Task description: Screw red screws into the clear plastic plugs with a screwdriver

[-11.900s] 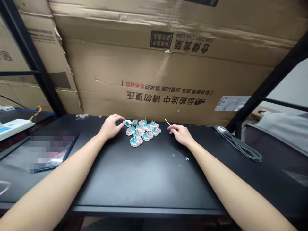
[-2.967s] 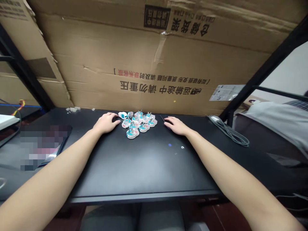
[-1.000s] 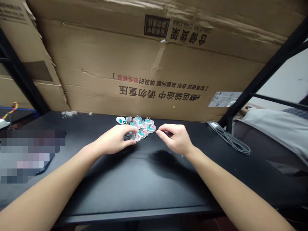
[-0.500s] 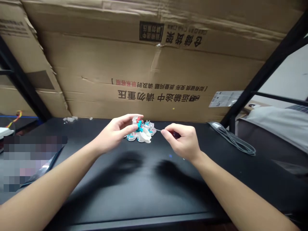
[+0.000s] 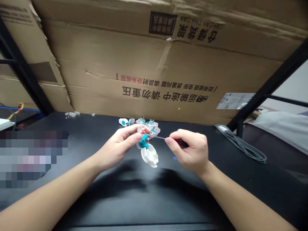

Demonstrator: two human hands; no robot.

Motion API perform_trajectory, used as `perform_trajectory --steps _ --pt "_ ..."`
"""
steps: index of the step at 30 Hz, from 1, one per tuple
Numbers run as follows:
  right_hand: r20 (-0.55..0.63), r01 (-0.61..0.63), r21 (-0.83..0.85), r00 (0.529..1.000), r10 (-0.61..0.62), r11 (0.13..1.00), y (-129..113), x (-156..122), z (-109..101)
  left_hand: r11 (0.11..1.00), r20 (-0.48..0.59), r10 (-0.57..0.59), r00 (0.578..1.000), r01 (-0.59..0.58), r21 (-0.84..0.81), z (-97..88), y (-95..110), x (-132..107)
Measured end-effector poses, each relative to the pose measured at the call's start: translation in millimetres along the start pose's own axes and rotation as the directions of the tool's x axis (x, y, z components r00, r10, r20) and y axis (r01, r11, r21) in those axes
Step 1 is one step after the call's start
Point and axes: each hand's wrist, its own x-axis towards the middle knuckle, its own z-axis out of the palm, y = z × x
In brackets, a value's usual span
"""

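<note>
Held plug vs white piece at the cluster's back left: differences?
The held plug is raised in the left hand; the white piece lies on the table.
The held plug shows red and clear parts; the white piece shows neither.
Shared: both show white and teal.

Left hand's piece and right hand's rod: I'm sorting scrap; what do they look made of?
Piece: probably plastic, smooth satin, by its moulded white curve and teal and red parts. Rod: likely metal, being thin, straight and grey; finish unclear.
</note>
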Motion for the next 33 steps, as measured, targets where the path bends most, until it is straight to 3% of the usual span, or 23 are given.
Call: perform_trajectory --steps 18,22,25,27,29,31,32,33 --pt "0.002 0.013 -0.046 1.0 -0.013 0.999 1 0 -3 0.973 -0.028 -0.121 0.992 0.113 -0.203 10.4 -3 -3" --pt "0.021 0.002 -0.042 1.0 -0.001 0.999 1 2 -3 0.995 -0.066 -0.084 0.994 0.08 -0.062 8.9 -4 -2" --pt "0.101 -0.044 -0.011 0.994 0.045 0.999 3 3 -5 0.957 -0.09 0.037 0.995 -0.009 0.29 0.7 1 -2" --pt "0.284 -0.175 0.049 0.946 0.155 0.983 7 5 -6 0.811 -0.038 0.171 0.985 -0.119 0.573 -6.9 6 -2" --pt "0.524 -0.371 0.1 0.809 0.268 0.923 12 5 -6 0.656 0.091 0.26 0.961 -0.245 0.714 -13.2 12 -2" --pt "0.666 -0.518 0.131 0.678 0.312 0.845 16 3 -2 0.601 0.202 0.264 0.943 -0.325 0.73 -15.8 16 -2" --pt "0.68 -0.557 0.149 0.658 0.325 0.817 17 2 0 0.601 0.215 0.258 0.942 -0.331 0.728 -15.4 17 -2" --pt "0.66 -0.575 0.169 0.669 0.342 0.801 17 1 2 0.606 0.201 0.251 0.947 -0.316 0.73 -14.0 18 -2"
